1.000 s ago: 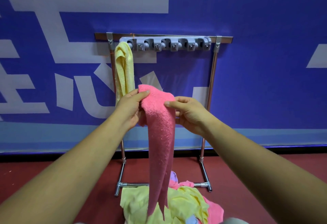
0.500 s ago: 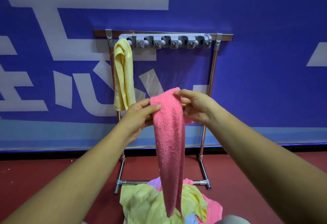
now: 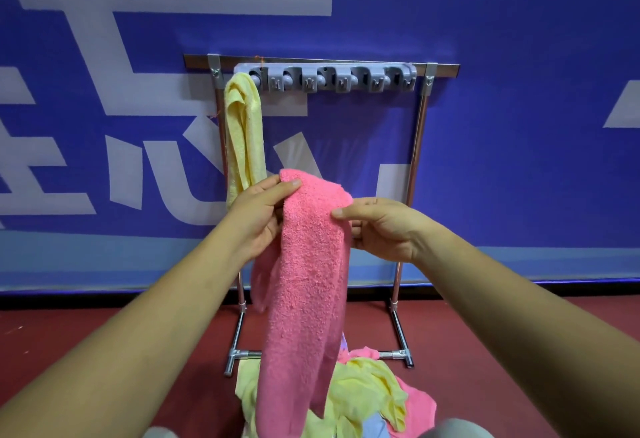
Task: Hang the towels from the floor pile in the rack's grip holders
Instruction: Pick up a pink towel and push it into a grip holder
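A pink towel (image 3: 304, 285) hangs folded from both my hands in front of the rack. My left hand (image 3: 261, 212) pinches its top left edge, thumb on the front. My right hand (image 3: 379, 226) grips its top right edge. The metal rack (image 3: 417, 147) carries a grey bar of grip holders (image 3: 332, 78) along its top rail. A yellow towel (image 3: 244, 136) hangs from the leftmost holder; the other holders hold nothing. The floor pile (image 3: 367, 392) of yellow, pink and pale blue towels lies at the rack's foot, partly hidden by the pink towel.
A blue wall banner (image 3: 519, 126) with white shapes stands right behind the rack. The floor (image 3: 104, 330) is dark red. The rack's feet (image 3: 235, 358) stick out toward me on both sides of the pile.
The pink towel's top has shifted left and spread wider between my hands. My left hand rose to its top left corner; my right hand dropped and moved right along the edge.
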Demonstrator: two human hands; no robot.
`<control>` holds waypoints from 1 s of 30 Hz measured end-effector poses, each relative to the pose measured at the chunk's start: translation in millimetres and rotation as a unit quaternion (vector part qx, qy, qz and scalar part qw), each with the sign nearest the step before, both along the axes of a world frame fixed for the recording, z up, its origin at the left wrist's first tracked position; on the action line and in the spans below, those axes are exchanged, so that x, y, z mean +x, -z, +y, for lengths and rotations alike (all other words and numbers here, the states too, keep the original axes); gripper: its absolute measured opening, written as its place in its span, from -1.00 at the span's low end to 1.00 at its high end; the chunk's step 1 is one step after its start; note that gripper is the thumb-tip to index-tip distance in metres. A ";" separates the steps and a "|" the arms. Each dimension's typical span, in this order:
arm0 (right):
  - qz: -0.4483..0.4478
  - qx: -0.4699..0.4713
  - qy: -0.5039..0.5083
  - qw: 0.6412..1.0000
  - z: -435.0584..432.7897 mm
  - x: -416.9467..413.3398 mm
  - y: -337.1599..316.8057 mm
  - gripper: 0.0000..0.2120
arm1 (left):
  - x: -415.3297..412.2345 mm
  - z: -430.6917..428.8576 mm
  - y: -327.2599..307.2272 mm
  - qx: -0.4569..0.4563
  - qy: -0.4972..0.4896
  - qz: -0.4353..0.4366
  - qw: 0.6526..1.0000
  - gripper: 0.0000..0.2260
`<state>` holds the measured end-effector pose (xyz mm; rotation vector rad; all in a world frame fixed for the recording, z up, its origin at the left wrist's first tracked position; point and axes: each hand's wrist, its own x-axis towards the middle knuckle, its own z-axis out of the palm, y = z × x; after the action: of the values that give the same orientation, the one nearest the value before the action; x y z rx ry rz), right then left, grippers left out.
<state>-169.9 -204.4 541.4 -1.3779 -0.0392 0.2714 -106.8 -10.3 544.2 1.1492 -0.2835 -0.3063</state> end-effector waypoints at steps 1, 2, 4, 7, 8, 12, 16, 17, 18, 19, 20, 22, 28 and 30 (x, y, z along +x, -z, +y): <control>-0.012 0.006 0.014 1.000 0.9 1.8 0.1 -0.82 | 1.2 1.2 2.0 0.000 -0.004 0.005 1.000 -0.76; -0.020 0.012 0.030 0.999 1.6 3.5 0.2 -0.80 | 1.6 2.6 3.5 -0.004 -0.008 0.011 1.000 -0.74; -0.032 0.033 0.060 0.997 5.0 5.0 -0.7 -0.83 | 0.9 4.6 7.6 -0.004 -0.005 0.015 1.000 -0.75; -0.028 0.044 0.112 0.992 9.8 6.7 -3.7 -0.90 | -4.5 7.8 16.7 0.085 0.062 -0.006 0.994 -0.60; -0.028 0.039 0.129 0.990 9.6 7.9 -4.0 -0.91 | -6.5 8.4 20.7 0.123 0.084 -0.014 0.989 -0.56; -0.024 0.026 0.173 0.984 5.1 8.5 -4.6 -0.92 | -9.3 7.8 34.7 0.171 0.077 -0.027 0.982 -0.67; -0.026 0.030 0.185 0.982 0.9 6.9 -2.9 -0.91 | -11.4 -1.1 34.1 0.078 0.054 -0.006 0.996 -0.74; -0.026 0.029 0.178 0.983 -0.1 6.4 -2.1 -0.93 | -11.1 -4.6 32.8 0.040 0.043 0.006 0.998 -0.74; -0.023 0.025 0.165 0.986 -0.4 4.6 -1.8 -0.93 | -10.8 -7.7 30.9 0.007 0.029 0.020 0.999 -0.75; -0.017 0.021 0.150 0.988 -0.4 3.1 -1.0 -0.89 | -10.1 -10.4 29.3 -0.018 0.016 0.035 0.999 -0.76; -0.013 0.015 0.134 0.991 -0.2 1.6 0.0 -0.82 | -9.8 -12.7 27.9 -0.034 0.007 0.047 0.998 -0.77; -0.012 0.008 0.122 0.992 0.6 -0.3 2.7 -0.69 | -10.9 -15.7 26.1 -0.048 0.003 0.060 0.997 -0.78; -0.031 -0.001 0.188 0.982 -1.9 -1.6 5.1 -0.75 | -11.7 -5.8 30.2 0.065 0.051 -0.003 0.997 -0.76; -0.040 0.003 0.199 0.979 -4.3 -2.9 5.8 -0.81 | -10.6 2.0 35.4 0.174 0.053 -0.049 0.982 -0.77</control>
<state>-172.7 -208.6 535.5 -1.3573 0.1675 -0.1182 -117.3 -8.2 508.8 1.5006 -0.3885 -0.4038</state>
